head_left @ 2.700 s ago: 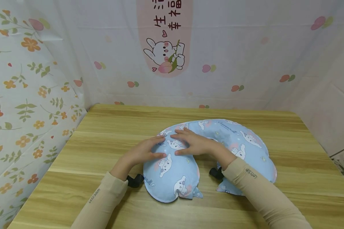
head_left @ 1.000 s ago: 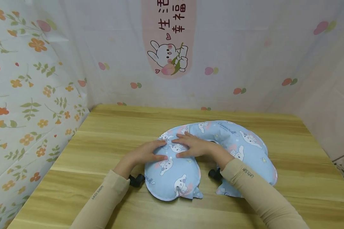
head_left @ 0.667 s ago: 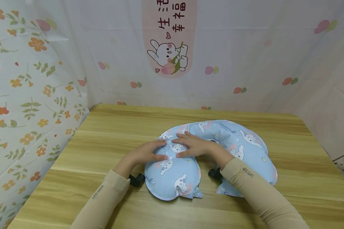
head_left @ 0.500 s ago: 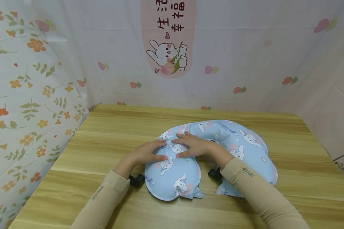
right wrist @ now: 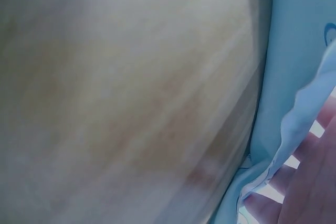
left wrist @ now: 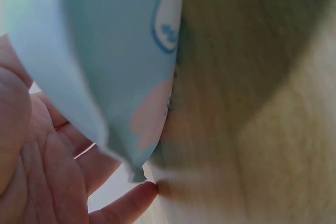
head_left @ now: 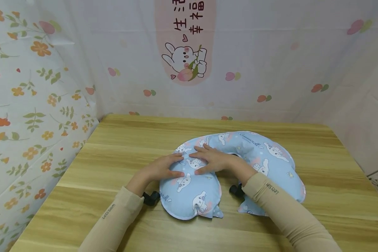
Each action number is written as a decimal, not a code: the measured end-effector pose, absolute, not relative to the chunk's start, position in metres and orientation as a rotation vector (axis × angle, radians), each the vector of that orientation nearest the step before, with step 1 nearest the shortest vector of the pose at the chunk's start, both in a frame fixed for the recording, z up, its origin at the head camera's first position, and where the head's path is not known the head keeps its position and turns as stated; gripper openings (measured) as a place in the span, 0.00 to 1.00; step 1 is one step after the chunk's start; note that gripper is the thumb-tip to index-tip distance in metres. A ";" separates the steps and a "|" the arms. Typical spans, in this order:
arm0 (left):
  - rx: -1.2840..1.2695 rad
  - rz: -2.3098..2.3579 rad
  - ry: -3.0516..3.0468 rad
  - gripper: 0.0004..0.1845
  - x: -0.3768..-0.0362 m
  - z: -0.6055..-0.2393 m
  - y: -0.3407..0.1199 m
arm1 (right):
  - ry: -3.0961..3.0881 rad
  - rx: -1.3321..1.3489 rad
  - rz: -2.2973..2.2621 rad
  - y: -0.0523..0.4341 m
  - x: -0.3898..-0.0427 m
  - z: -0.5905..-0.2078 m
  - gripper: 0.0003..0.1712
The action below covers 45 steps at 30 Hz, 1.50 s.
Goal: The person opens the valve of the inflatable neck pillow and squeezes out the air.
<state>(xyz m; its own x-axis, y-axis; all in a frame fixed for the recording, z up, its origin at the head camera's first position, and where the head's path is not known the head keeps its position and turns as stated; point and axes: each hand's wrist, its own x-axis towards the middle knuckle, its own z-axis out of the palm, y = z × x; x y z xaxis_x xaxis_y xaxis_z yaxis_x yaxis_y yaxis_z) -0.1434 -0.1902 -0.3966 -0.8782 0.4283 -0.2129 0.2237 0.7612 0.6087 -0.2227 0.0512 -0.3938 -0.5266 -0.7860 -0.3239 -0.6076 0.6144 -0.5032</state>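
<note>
Both hands flat, fingers straight, pressing neck pillow [head_left: 236, 164] on table [head_left: 119, 140]

A wooden desk [head_left: 119, 140] fills the lower part of the room as I look at it, its pale planks running side to side with darker grain lines. Curtains close it in on three sides. The back curtain [head_left: 271, 56] is white with small pink fruit printed here and there, and it carries a pink panel [head_left: 184, 38] with dark red characters and a cartoon rabbit [head_left: 184, 61] clutching a peach. On the left hangs a floral curtain [head_left: 25, 105] dotted with orange flowers and green sprigs, reaching down past the desk edge. To the right a plain white sheet [head_left: 365, 126] slopes away, with another patch of flower print showing beneath it.
</note>
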 end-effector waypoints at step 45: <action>0.481 0.708 2.673 0.38 -0.144 -0.400 -0.188 | 2.332 -1.048 -0.219 0.048 -0.218 -0.392 0.45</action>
